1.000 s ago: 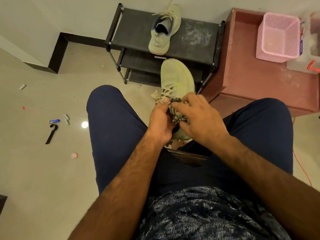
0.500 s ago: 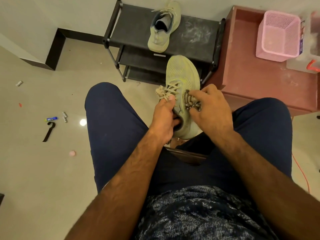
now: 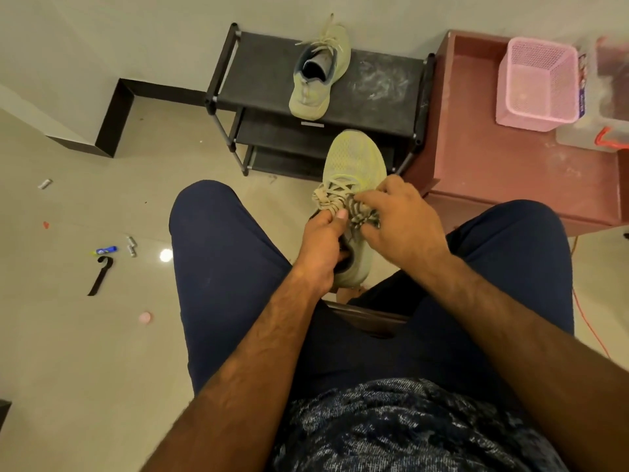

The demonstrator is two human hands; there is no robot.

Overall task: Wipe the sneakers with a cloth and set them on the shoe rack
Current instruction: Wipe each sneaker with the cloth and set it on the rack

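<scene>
Seated, a person holds a pale green mesh sneaker (image 3: 354, 158) between the knees, just short of the black shoe rack (image 3: 374, 83), where the other sneaker (image 3: 316, 86) sits on top. The left hand (image 3: 320, 247) grips the heel collar, likely the firmest hold on a light, soft shoe. The right hand (image 3: 405, 229) bunches a patterned cloth (image 3: 362, 212) against the laces. A reddish cabinet (image 3: 493, 172) bearing a pink basket (image 3: 537, 86) flanks the rack, and the shelf space beside the other sneaker looks free.

Warm, dim indoor light; a lamp glare spot on the glossy floor (image 3: 165, 255) left; soft, wide-angle-bent edges.
</scene>
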